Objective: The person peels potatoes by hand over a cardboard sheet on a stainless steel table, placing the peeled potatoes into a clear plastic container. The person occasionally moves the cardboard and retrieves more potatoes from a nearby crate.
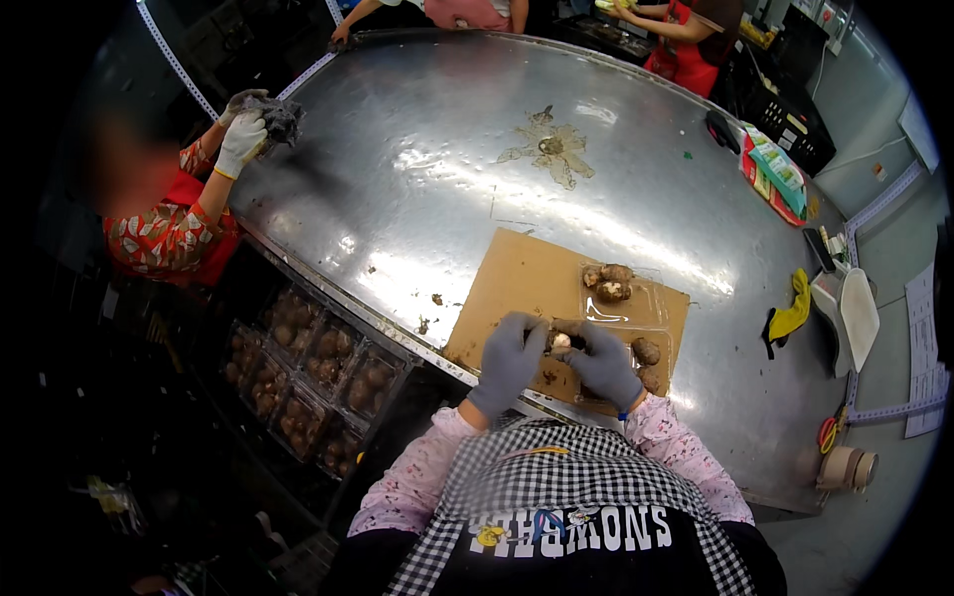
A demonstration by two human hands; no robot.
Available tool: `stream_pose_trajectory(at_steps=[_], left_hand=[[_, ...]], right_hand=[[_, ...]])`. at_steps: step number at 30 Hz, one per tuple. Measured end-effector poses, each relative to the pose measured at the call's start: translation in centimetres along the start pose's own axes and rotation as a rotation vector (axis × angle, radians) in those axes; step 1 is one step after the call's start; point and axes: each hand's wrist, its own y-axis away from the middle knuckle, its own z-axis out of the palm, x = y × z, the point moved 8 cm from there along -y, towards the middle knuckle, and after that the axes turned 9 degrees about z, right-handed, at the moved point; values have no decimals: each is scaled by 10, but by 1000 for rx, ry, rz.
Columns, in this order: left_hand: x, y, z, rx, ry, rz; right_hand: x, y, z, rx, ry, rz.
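Note:
My left hand and my right hand, both in grey gloves, meet over a cardboard sheet. Between their fingers is a small brown taro-like corm with a pale bare end facing up. Just beyond my right hand lies an open clear plastic clamshell box. Several brown corms rest in its far half. More corms sit in the near half, partly hidden by my right hand. Bits of dark peel or soil lie on the cardboard near my fingers.
Under the cardboard is a steel table. A black crate of filled clear boxes stands below its left edge. At far left, a co-worker's gloved hands hold a dark grey bundle. A yellow glove, scissors and tape rolls lie right.

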Motion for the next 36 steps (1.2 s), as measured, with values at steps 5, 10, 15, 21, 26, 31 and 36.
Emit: stream_pose_trajectory(at_steps=[5, 10, 15, 21, 26, 31, 36], left_hand=[[-42, 7, 10, -87, 427, -385], [-41, 27, 33, -219, 917, -471], [-37, 28, 33, -183, 894, -512], [-29, 31, 35, -143, 934, -540], [-24, 35, 30, -154, 672, -416], [-35, 39, 16, -95, 729, -451], [-31, 38, 12, -48, 807, -453]], right_hand=[[21, 3, 4, -22, -129, 62], [29, 2, 3, 28, -255, 165], [0, 3, -1, 153, 9, -166], [-15, 0, -4, 202, 54, -253], [17, -33, -2, 44, 73, 270], [32, -33, -7, -10, 250, 345], [-6, -9, 3, 62, 21, -109]])
